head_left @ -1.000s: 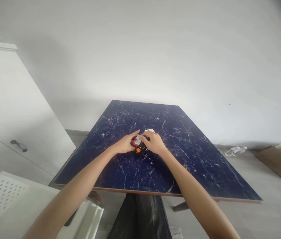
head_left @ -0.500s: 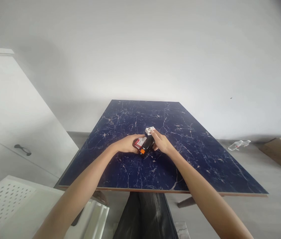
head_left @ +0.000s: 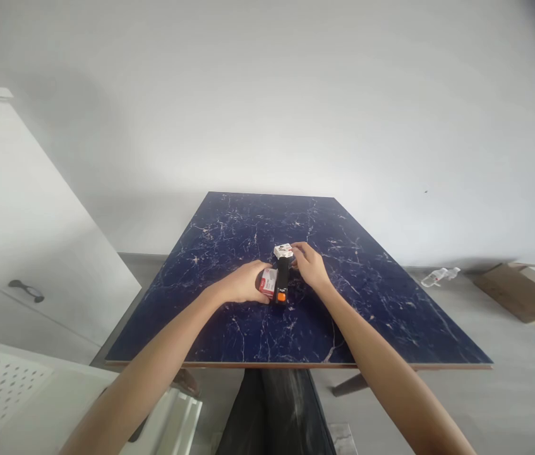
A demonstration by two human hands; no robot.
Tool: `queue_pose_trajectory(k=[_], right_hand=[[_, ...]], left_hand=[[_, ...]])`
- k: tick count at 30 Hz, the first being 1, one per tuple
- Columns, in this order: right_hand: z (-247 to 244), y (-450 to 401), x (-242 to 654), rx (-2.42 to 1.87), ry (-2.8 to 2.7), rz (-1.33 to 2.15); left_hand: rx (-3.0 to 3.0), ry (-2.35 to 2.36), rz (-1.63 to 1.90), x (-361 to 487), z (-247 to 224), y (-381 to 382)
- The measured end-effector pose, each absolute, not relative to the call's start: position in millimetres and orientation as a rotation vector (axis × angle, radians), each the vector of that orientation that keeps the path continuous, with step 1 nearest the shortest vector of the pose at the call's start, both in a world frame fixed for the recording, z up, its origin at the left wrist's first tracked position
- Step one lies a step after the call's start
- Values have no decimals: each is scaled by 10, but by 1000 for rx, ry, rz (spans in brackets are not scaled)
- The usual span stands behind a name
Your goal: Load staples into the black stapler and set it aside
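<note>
The trousers are dark, nearly black, with some paler greyish streaks on the right leg. Both forearms are bare and become narrower toward the wrists; the left hand and right hand are also bare.

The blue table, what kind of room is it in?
Probably a room in a home, though I can't be sure: there's a white cabinet, a pale wall and a cardboard box on the floor.

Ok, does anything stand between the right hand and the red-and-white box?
Yes: the black item with an orange patch lies between the right hand and the red-and-white box, just right of that box. The left hand is on the box's other side.
</note>
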State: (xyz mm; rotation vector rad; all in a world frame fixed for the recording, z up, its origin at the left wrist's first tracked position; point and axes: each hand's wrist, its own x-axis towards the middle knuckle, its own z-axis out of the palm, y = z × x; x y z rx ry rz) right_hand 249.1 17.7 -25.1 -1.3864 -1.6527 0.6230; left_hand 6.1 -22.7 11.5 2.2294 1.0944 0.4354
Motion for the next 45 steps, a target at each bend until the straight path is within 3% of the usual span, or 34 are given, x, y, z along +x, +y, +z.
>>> queue_pose_trajectory(k=[3,10,22,29,38,45], right_hand=[[-298,339,2519,-1517,-1698,385],[-311,603,2377,-1577,-1864,506],[-195,565,2399,-1187,-1725,1015],[-185,544,2402,-1152,-1736,1330],[-278,600,2399,-1166,-1716,1320],[-255,514,2434,-1248,-1713,1227]], left_hand=[[2244,1101,450,119,81,-268],[2228,1073,475,138,51,-321],[1988,928,289,-171,186,-160],[1973,946,393,-208,173,-112],[2167,1328,710,-172,46,8],[2464,1177,628,59,-121,-20]])
